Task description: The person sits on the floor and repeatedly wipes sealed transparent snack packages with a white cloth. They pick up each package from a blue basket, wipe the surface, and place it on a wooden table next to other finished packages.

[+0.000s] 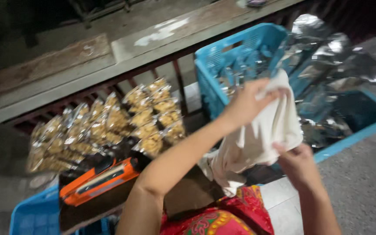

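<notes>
Only 1 view, from a head-worn camera. Looking down and forward over both arms, close to the hands (257,117), tilted slightly. Blue basket (223,65) at upper right, packed snack bags (109,126) at left, floor at lower right.

The white cloth (262,135) is soft, matt fabric, kinda limp and creased where both hands bunch it up. The blue basket (223,61) looks like hard plastic with a perforated mesh wall, slight sheen. The silver bags (331,56) spilling over it are crinkly foil, super glossy and reflective. The snack packets (109,126) are clear shiny plastic film. The orange sealer (99,180) has a smooth plastic shell. The concrete ledge (66,74) is rough, dull and patchy.
</notes>
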